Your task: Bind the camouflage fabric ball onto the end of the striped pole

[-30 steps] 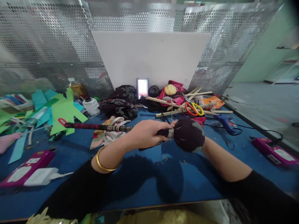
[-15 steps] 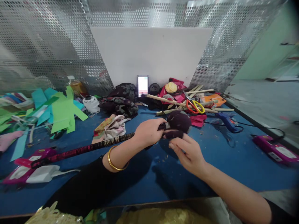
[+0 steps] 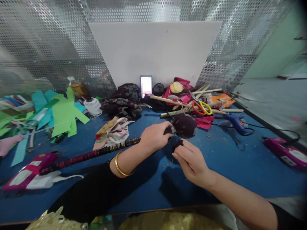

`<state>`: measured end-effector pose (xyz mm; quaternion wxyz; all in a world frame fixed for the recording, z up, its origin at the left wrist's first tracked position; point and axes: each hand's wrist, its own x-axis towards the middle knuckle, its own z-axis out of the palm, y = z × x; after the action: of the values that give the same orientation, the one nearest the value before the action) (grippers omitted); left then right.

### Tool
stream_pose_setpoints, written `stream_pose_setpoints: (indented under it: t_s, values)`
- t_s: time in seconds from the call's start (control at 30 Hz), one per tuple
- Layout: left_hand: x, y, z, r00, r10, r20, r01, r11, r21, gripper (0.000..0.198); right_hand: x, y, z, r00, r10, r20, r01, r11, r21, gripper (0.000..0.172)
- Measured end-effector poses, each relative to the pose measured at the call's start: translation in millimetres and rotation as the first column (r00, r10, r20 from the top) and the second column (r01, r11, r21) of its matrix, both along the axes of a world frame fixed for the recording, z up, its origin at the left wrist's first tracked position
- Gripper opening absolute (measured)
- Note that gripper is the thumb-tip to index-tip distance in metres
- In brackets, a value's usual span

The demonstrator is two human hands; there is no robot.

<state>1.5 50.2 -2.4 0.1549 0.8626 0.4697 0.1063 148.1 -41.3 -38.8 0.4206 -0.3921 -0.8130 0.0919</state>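
Note:
My left hand [image 3: 154, 136] is closed around a long wrapped stick [image 3: 96, 154], gripping it just below a round dark fabric ball [image 3: 184, 125] at its far end. The stick slants down to the left across the blue table [image 3: 240, 163]. My right hand [image 3: 192, 161] sits just under the ball, its fingertips pinching a small dark scrap of fabric [image 3: 177, 144]. A gold bangle [image 3: 119, 165] circles my left wrist.
Dark camouflage cloth [image 3: 123, 103], a patterned rag [image 3: 112, 131], green and teal paper cut-outs [image 3: 63, 111], wooden sticks [image 3: 182, 107], orange and yellow scissors [image 3: 201, 108], a blue glue gun [image 3: 236, 123] and magenta devices [image 3: 284, 150] [image 3: 28, 169] lie around. A perforated metal screen [image 3: 43, 48] encloses the back.
The stick's free end swung down toward me on the left. My right hand came out from behind the ball, moved below it and pulled a small dark scrap away.

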Motion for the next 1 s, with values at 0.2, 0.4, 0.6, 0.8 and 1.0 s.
stream_pose_setpoints:
  t_s: [0.2, 0.4, 0.6, 0.8, 1.0]
  values:
    - [2.6, 0.4, -3.0, 0.999, 0.008, -0.050, -0.009, 1.000, -0.011, 0.035, -1.9, 2.1, 1.2, 0.995, -0.023, 0.097, 0.017, 0.998, 0.062, 0.026]
    - [-3.7, 3.6, 1.8, 0.992, -0.016, -0.123, 0.015, 1.000, -0.009, 0.035, 17.8, 5.9, 17.9, 0.982, -0.058, 0.181, 0.063, 0.998, -0.019, 0.023]
    - [-5.8, -2.2, 12.4, 0.988, -0.089, -0.129, 0.089, 0.996, -0.008, 0.037, 49.4, 10.6, 52.3, 0.909, -0.198, 0.367, 0.148, 0.976, 0.161, 0.027]
    - [-4.6, -20.4, 23.4, 0.961, -0.222, -0.163, 0.228, 0.974, 0.013, 0.033, 50.3, 40.3, 75.3, 0.924, -0.095, 0.370, 0.035, 0.985, 0.167, 0.025]
    - [-6.1, -28.8, 36.7, 0.920, -0.383, -0.085, 0.383, 0.923, -0.021, 0.029, 54.4, 90.0, 64.2, 0.974, 0.224, -0.047, -0.225, 0.903, -0.367, 0.022]
